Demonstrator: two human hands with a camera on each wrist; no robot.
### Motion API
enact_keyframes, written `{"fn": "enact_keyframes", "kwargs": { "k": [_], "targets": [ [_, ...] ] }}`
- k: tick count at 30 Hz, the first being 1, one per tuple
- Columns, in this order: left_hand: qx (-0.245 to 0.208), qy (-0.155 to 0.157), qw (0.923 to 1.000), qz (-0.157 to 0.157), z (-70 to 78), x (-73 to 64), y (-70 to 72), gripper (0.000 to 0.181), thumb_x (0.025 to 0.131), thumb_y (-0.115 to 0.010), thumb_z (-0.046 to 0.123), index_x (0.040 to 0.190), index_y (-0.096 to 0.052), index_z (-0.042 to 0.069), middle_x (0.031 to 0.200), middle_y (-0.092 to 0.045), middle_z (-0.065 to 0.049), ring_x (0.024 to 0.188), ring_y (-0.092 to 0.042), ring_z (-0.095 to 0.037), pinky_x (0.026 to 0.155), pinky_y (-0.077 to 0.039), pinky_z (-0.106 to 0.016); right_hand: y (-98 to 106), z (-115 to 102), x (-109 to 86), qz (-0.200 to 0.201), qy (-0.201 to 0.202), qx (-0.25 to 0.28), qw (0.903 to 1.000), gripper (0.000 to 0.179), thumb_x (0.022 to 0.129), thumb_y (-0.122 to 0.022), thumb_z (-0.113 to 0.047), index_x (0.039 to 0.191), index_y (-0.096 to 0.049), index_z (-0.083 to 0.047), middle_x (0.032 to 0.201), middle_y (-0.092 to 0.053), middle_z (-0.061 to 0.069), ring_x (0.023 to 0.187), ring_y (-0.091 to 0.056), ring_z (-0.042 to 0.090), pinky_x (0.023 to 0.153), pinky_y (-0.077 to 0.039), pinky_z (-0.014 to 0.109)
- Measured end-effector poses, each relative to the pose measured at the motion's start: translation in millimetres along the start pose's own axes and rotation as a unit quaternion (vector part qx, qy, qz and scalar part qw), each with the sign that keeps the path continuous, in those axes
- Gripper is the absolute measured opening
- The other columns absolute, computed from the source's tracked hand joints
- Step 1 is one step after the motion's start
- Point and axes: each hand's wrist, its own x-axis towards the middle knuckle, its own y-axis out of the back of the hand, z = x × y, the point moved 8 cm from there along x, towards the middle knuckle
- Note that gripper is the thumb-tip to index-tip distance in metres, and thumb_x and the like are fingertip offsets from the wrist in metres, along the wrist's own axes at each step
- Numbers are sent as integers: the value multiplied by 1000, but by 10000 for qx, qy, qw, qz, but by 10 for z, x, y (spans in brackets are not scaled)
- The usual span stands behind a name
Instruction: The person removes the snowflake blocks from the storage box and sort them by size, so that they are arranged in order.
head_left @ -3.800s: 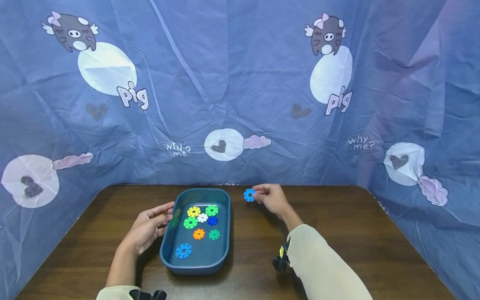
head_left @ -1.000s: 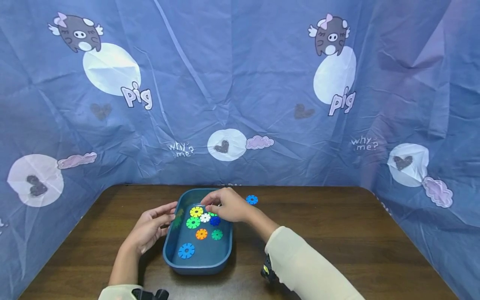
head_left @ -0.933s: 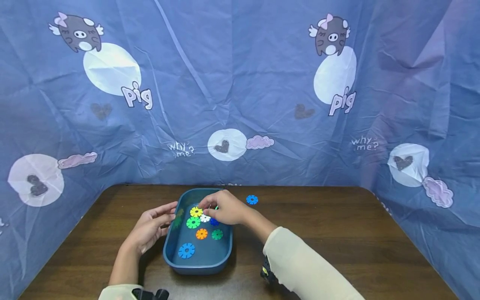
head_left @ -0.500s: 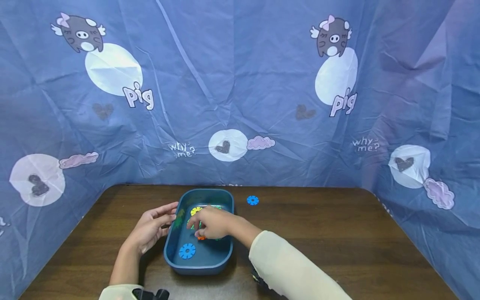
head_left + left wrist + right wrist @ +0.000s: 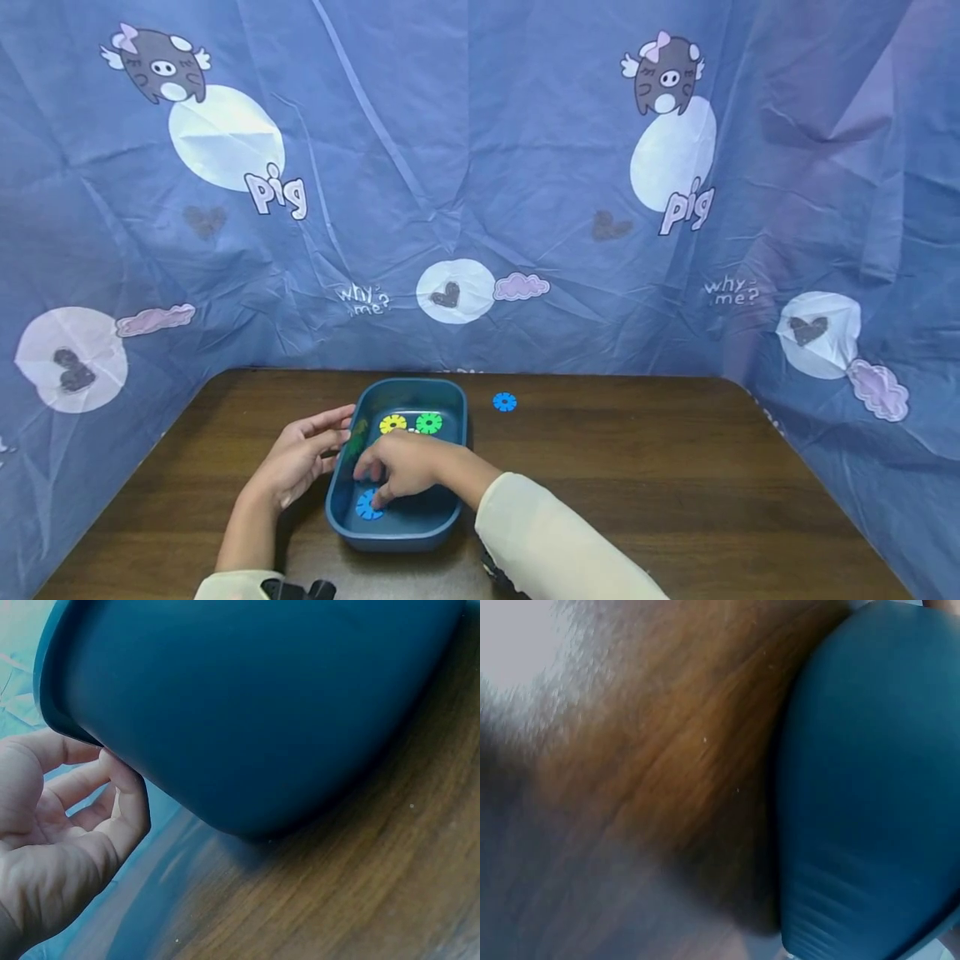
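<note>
A dark teal plastic tray (image 5: 452,492) stands on the wooden table with several notched interlocking discs in it. At its left side, my left hand (image 5: 292,458) touches the outer wall with its fingertips, just under the rim in the left wrist view. My right hand (image 5: 408,467) reaches down into the tray. Its thumb touches the blue disc (image 5: 365,504) near the front, while the index finger stands apart from the thumb. Behind the hand lie a yellow disc (image 5: 392,423) and a green disc (image 5: 429,422); the hand hides most of the others.
Another blue disc (image 5: 505,402) lies on the wooden table (image 5: 637,483), right of the tray near the back edge. A blue printed cloth (image 5: 525,200) hangs behind and beside the table. The right wrist view shows only the tray's outside and the tabletop.
My right hand set a blue disc on the table, then came into the tray and moved toward its front. The blue disc there has shifted slightly left. The left hand stays put.
</note>
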Motion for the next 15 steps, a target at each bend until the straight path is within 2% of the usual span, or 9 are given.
{"fn": "enact_keyframes", "kwargs": {
  "k": [6, 15],
  "targets": [
    [-8, -1, 10000, -22, -4, -12, -2, 59, 102, -59, 10, 156, -37, -1, 142, -52, -19, 114, -64, -18, 91, -57, -37, -70, -8, 36, -145, -103, 209, 9996, 36, 85, -86, -24, 118, -75, -14, 97, -70, -7, 83, -60, 1, 74, -48, 14],
    [-38, -93, 9999, -79, 20, -12, -11, 61, 102, -60, 10, 156, -36, -2, 138, -55, -16, 112, -64, -16, 90, -57, -36, -114, 27, 44, -316, -359, 517, 9975, 29, 88, -83, -21, 115, -74, -17, 96, -68, -10, 88, -60, 0, 80, -49, 15]
  ]
}}
